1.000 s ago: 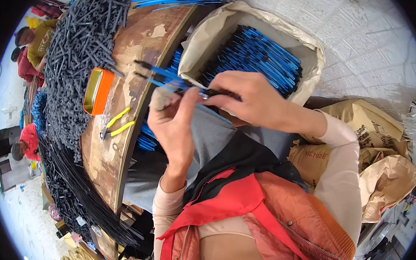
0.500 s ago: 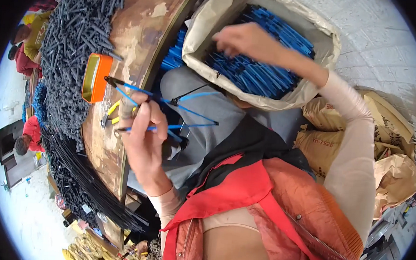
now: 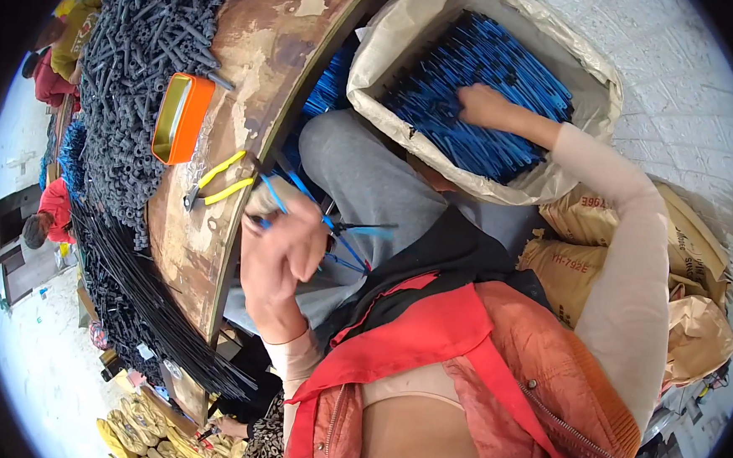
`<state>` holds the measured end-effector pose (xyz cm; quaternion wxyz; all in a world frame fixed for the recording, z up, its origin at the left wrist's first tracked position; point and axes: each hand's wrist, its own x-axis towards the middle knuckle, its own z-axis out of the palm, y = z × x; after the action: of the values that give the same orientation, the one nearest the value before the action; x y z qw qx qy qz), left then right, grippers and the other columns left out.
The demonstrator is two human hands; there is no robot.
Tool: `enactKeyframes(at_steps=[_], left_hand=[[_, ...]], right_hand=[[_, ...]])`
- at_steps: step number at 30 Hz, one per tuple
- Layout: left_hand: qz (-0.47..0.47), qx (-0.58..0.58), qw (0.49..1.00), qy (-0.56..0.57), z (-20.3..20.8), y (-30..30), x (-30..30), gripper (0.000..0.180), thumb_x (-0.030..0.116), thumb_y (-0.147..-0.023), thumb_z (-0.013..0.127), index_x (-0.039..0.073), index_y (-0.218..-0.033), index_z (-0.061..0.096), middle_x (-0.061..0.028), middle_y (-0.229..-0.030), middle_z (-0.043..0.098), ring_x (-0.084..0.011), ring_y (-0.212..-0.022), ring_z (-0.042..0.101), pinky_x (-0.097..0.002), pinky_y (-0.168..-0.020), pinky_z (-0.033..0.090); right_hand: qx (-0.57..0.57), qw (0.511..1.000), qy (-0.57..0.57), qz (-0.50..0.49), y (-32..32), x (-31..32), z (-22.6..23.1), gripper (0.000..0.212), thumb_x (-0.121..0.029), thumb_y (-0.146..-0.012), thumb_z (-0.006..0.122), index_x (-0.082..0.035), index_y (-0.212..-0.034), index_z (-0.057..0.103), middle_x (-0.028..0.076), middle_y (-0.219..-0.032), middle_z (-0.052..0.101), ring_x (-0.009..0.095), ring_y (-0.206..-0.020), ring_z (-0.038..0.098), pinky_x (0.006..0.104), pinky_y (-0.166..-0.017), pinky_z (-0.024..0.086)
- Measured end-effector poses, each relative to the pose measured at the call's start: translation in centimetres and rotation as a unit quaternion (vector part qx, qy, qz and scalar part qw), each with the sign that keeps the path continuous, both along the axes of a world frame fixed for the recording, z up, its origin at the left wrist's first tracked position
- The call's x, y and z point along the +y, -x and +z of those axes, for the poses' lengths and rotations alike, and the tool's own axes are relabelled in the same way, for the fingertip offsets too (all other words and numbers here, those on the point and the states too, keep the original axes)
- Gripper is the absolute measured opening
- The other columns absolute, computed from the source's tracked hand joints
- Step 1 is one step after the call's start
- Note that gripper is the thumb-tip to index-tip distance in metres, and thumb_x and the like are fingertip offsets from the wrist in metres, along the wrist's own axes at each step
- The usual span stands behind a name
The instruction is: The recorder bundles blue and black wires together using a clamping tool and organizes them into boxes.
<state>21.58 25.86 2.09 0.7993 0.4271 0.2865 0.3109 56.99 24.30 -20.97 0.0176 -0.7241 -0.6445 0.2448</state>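
In my left hand (image 3: 284,236), whose fingers are curled closed, are several thin blue tubes (image 3: 351,250) with black fittings. They stick out above and to the right of the fist, over my grey trouser leg. My right hand (image 3: 485,107) is down in a large pale sack (image 3: 375,87), touching a heap of blue tubes with black ends (image 3: 519,66). Its fingers are bent together, and the tips are hidden among the tubes. Beside my left hand, yellow-handled pliers (image 3: 228,189) lie on the worn wooden table (image 3: 264,51).
An orange open box (image 3: 190,122) stands on the table beside a big pile of grey plastic pieces (image 3: 133,72). Long black rods (image 3: 168,318) lie at the table's near end. Brown paper sacks (image 3: 566,254) sit at my right. Other people (image 3: 57,218) are at the far left.
My right hand has moved right and lower, into the blue tubes in the sack. My left hand has shifted slightly right and turned, and the tubes in it have swung round.
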Motion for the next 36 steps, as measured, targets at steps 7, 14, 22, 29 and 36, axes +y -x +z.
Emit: enactKeyframes(at_steps=[7, 14, 22, 29, 36], left_hand=[[0.059, 0.049, 0.997, 0.006, -1.9, -4.7, 3.4, 0.022, 0.013, -0.098, 0.05, 0.0, -0.116, 0.052, -0.028, -0.118, 0.061, -0.033, -0.104, 0.066, -0.0354, -0.074, 0.058], [0.075, 0.021, 0.994, -0.077, -3.1, -10.3, 4.5, 0.04, 0.017, -0.1, 0.049, -0.008, -0.13, 0.047, -0.026, -0.123, 0.059, -0.0322, -0.115, 0.06, -0.0405, -0.097, 0.049], [0.041, -0.062, 0.996, -0.052, -1.9, -10.9, 2.5, 0.05, 0.034, -0.104, 0.04, -0.008, -0.132, 0.042, -0.0266, -0.124, 0.057, -0.0325, -0.114, 0.06, -0.0419, -0.1, 0.049], [0.145, -0.069, 0.986, -0.056, -2.6, -11.9, 1.0, 0.036, 0.02, -0.099, 0.055, -0.002, -0.127, 0.049, -0.0177, -0.116, 0.063, -0.0239, -0.106, 0.063, -0.0349, -0.092, 0.051], [0.142, 0.081, 0.974, -0.155, -3.3, -10.0, 1.1, 0.009, 0.014, -0.095, 0.061, 0.005, -0.093, 0.058, -0.0029, -0.07, 0.06, -0.0111, -0.061, 0.056, -0.0254, -0.058, 0.044]], right_hand=[[0.111, 0.986, -0.105, -0.06, -3.6, -4.2, 11.5, 0.02, -0.01, -0.086, 0.057, 0.007, -0.096, 0.059, 0.023, -0.083, 0.066, 0.034, -0.08, 0.067, 0.0433, -0.072, 0.053], [0.48, 0.868, -0.104, -0.067, 2.5, -2.9, 22.2, 0.021, -0.014, -0.095, 0.059, 0.002, -0.109, 0.06, 0.006, -0.09, 0.067, 0.011, -0.078, 0.064, 0.025, -0.072, 0.051], [0.374, 0.892, -0.244, -0.074, 6.2, -2.4, 22.1, 0.018, -0.011, -0.086, 0.071, 0.001, -0.097, 0.063, 0.004, -0.081, 0.068, 0.007, -0.073, 0.062, 0.0214, -0.067, 0.049], [0.422, 0.881, -0.208, -0.051, 8.1, -3.4, 19.9, 0.02, -0.014, -0.084, 0.073, -0.003, -0.093, 0.06, 0.001, -0.07, 0.061, 0.005, -0.063, 0.056, 0.0231, -0.057, 0.045], [0.5, 0.858, -0.114, 0.015, 6.9, -4.1, 20.2, 0.019, -0.02, -0.093, 0.063, -0.002, -0.094, 0.063, 0.003, -0.074, 0.065, 0.01, -0.064, 0.062, 0.0232, -0.059, 0.049]])
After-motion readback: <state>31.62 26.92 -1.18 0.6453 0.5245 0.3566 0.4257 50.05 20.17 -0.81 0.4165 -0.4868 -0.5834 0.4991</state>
